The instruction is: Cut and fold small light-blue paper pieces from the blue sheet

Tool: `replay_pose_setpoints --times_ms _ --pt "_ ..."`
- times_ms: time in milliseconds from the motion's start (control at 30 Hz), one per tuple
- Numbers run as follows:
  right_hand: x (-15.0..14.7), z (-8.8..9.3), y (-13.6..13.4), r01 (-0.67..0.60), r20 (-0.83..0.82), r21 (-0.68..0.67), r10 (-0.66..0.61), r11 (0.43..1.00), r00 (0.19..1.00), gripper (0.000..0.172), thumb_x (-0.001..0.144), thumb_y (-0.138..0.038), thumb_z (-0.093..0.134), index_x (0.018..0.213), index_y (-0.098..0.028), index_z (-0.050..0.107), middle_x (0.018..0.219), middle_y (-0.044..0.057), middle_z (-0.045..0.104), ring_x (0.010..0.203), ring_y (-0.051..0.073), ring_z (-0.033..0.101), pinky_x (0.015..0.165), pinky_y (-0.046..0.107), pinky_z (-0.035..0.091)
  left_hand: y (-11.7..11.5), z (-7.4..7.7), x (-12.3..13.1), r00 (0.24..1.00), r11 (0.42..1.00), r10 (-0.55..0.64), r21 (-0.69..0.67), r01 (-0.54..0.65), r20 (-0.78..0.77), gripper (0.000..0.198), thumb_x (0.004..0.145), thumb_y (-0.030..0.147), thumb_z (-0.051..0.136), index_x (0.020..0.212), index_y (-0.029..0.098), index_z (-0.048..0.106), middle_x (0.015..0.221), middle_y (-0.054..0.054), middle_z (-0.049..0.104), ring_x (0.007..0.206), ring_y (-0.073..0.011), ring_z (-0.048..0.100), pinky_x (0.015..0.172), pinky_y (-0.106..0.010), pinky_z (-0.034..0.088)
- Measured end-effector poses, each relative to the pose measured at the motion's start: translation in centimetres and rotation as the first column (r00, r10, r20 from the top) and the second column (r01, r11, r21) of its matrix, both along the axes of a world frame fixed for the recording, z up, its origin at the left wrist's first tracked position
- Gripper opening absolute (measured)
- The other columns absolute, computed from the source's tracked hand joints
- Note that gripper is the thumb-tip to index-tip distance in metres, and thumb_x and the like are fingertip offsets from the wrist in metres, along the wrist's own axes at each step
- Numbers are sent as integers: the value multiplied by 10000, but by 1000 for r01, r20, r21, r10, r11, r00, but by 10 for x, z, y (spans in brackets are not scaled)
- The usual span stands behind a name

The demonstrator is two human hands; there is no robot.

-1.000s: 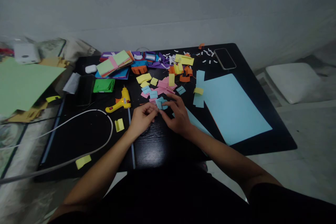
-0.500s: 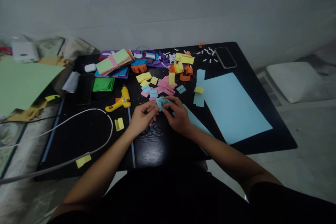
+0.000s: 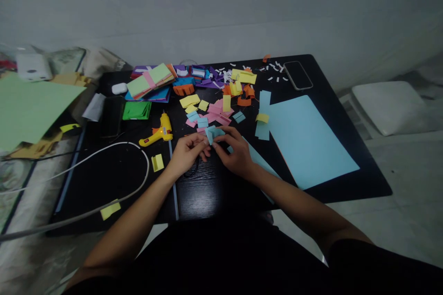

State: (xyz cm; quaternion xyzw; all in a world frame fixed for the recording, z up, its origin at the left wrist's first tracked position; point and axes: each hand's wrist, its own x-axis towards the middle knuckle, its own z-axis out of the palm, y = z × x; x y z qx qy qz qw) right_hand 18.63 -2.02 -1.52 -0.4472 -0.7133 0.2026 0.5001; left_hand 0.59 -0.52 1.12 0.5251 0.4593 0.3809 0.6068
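Note:
Between my two hands, over the black table, is a small folded piece of light-blue paper. My left hand pinches its left edge with thumb and fingertips. From the other side my right hand grips it between thumb and index finger, partly covering it. Just beyond lie small folded pink papers and light-blue folded pieces. A long light-blue sheet runs partly under my right forearm.
A yellow glue gun lies left of my hands, near a looping white cable. A large light-blue sheet and a phone are at the right. Paper stacks and scraps line the back.
The small light-blue paper has tilted slightly between my fingertips, and the fingers of my left hand have shifted a little. The rest of the table looks the same.

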Motion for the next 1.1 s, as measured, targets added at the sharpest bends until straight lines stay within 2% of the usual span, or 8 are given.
replay_pose_setpoints --times_ms 333,533,633,733,800,900,1000,1100 --pt "2 -2 3 -46 -35 -28 45 999 998 89 930 -236 685 945 -254 770 1158 88 691 1088 221 691 946 389 588 2 -4 -3 1000 999 13 -34 -13 15 335 833 462 755 802 139 669 649 -8 655 481 -105 610 475 -222 531" --pt "1 -4 3 -40 -32 18 41 999 999 101 936 -221 689 949 -255 783 1125 77 692 1033 200 705 892 362 612 2 -3 -4 999 1000 -11 -26 12 39 315 853 443 736 825 138 661 668 -8 654 499 -105 617 489 -221 542" --pt "1 -7 3 -20 4 67 20 998 1000 94 931 -202 695 933 -245 778 1114 78 680 1017 190 703 853 339 625 -1 -4 -1 997 999 -35 14 35 64 298 848 417 749 932 150 646 682 5 646 535 -118 629 504 -233 564" --pt "1 -9 3 -6 32 111 2 994 999 96 929 -181 692 927 -236 771 1121 86 661 1021 190 695 847 332 629 -5 -8 3 996 995 26 90 -34 81 407 831 363 779 1148 196 587 740 33 615 618 -133 649 520 -239 580" --pt "1 -9 3 -10 45 120 5 993 999 108 931 -164 684 925 -235 765 1139 90 648 1027 192 693 865 342 629 -7 -12 4 997 982 78 172 -81 22 450 855 337 761 1237 222 552 783 34 611 656 -132 657 555 -239 588" --pt "1 -9 3 -39 45 136 33 990 998 121 934 -142 672 920 -231 754 1178 99 630 1029 196 692 887 359 626 -9 -15 4 987 957 123 276 -89 -108 393 912 315 695 1272 232 559 809 23 634 675 -127 669 606 -233 583" --pt "1 -7 2 -56 22 145 54 988 998 126 932 -124 664 931 -228 735 1206 105 616 1017 197 692 886 369 625 -9 -14 4 972 945 149 314 -87 -181 321 939 283 641 1252 224 599 779 25 653 651 -119 667 616 -220 561" --pt "1 -6 1 -60 -12 97 61 994 998 104 915 -128 674 947 -225 690 1254 111 605 1023 206 689 918 403 617 -9 -12 4 964 940 180 323 -111 -193 271 928 262 633 1193 207 644 732 37 651 602 -108 650 600 -212 540"
